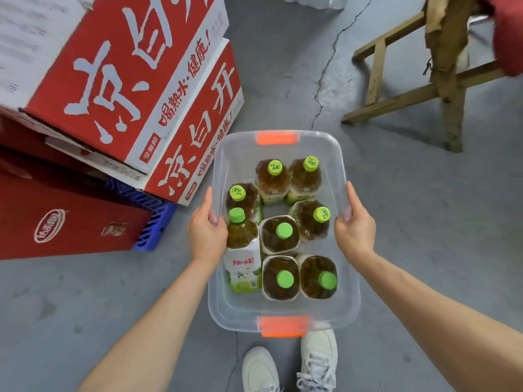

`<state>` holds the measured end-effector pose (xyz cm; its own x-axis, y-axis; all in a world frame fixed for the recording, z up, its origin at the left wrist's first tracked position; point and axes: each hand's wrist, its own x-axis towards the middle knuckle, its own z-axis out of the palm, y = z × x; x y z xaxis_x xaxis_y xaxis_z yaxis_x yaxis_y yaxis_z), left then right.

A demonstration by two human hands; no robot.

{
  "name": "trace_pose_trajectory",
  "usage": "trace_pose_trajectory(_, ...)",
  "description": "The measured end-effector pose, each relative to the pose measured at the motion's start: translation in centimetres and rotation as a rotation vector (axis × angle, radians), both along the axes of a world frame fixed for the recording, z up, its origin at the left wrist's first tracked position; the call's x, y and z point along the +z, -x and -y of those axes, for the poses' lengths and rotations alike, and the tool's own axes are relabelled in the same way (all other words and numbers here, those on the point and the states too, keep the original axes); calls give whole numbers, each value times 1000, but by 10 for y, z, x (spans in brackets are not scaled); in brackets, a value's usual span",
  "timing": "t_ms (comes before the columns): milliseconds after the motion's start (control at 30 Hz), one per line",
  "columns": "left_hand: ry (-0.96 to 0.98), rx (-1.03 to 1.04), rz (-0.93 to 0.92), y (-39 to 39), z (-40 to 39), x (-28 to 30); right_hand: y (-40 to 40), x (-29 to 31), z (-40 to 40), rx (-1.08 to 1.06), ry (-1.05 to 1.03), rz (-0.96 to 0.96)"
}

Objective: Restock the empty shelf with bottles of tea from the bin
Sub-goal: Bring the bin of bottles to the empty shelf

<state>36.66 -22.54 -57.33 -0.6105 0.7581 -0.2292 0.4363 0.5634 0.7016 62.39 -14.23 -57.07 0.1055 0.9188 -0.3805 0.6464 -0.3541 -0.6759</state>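
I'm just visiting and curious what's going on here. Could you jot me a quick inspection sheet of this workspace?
Surface: grey concrete floor, cracked.
Job's things: clear plastic bin with orange latches, holding eight tea bottles with green caps, all upright; no shelf in view.
Clutter: red-and-white cartons stacked at left; blue crate under them; wooden stool at upper right.
Hands: left hand grips the bin's left rim; right hand grips the right rim.
Cables: nothing seen.
Surroundings: the person's white sneakers below the bin; red cloth at top right.
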Motion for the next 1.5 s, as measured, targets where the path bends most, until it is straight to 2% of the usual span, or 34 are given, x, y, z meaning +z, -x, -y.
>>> trace_pose_trajectory(533, -77, -452, -5, -100, -91, 223, -120, 220, 28, -388, -114, 49)
trace_pose_trajectory(733, -121, -675, 45, -161, -97, 265, -162, 254, 80, -597, -99, 111)
trace_pose_trajectory(1000, -57, -1117, -4, -258, -90, 302, -194, 281, 195, -1050, -29, 112)
trace_pose_trajectory(1267, -70, -1634, 41, -383, -1, 372, -198, 342, 355, -1536, -117, 131)
trace_pose_trajectory(1500, -64, -2049, 37, -489, 154, 428, -197, 385, 513, -1913, -87, 198)
